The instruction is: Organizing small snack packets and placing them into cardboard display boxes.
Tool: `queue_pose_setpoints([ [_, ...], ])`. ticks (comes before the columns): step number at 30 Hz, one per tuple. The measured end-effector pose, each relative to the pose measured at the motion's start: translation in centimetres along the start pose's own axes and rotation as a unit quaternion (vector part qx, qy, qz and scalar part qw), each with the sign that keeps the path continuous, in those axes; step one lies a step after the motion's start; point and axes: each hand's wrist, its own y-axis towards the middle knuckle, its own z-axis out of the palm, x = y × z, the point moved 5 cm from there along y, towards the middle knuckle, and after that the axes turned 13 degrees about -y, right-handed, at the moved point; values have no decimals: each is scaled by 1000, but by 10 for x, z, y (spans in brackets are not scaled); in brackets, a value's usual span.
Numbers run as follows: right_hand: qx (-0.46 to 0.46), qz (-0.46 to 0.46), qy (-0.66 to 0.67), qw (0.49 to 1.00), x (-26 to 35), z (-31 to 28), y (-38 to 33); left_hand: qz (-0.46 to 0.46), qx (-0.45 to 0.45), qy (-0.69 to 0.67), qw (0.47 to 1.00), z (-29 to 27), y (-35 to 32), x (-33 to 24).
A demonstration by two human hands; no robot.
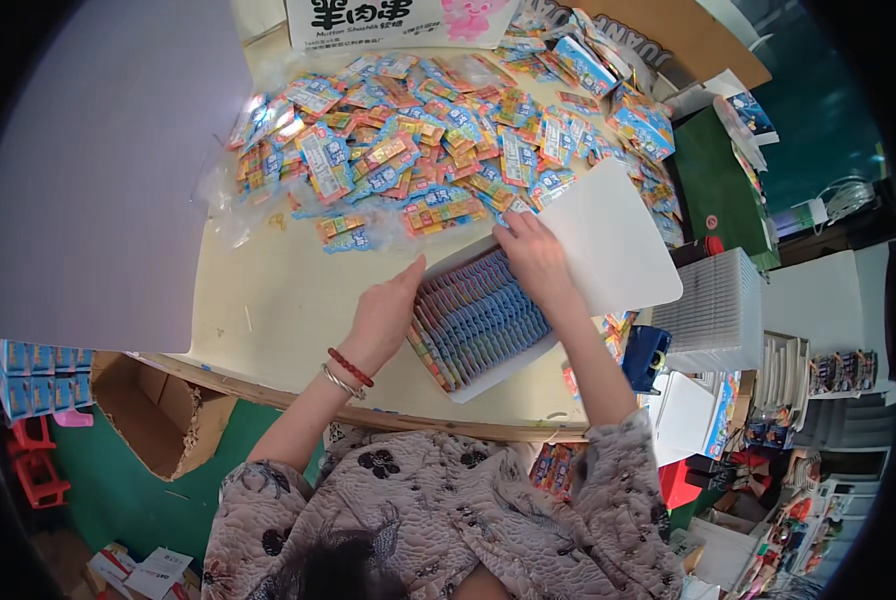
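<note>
A white open-topped cardboard box (503,372) lies slantwise before me, packed with upright rows of small colourful candy packets (483,315). Its wide white lid flap (608,240) stands folded out on the right. My left hand (383,315) is closed against the box's left side, thumb and forefinger along the rim. Bent over the far end of the box is my right hand (538,262), its fingertips at the rim beside the last packets; the palm hides what lies under it. Beyond both hands spreads a heap of loose candy packets (388,150), blue, orange and yellow.
A big white panel (108,180) borders the table (258,310) on the left. Stacked white flat cartons (718,310) and a dark blue tape dispenser (646,358) stand at the right. An open brown carton (153,420) sits on the green floor, near blue boxes (43,380).
</note>
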Motion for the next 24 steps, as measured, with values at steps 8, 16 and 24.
queue_pose_setpoints([
  [8, 94, -165, -25, 981, 9, 27, -31, 115, 20, 62, 991, 13, -19, -7],
  [16, 223, -133, 63, 964, -1, 14, 3, 122, 99, 71, 985, 8, -19, -2],
  [24, 316, -175, 320, 876, 19, 39, 43, 42, 177, -215, 960, -3, 12, 24],
])
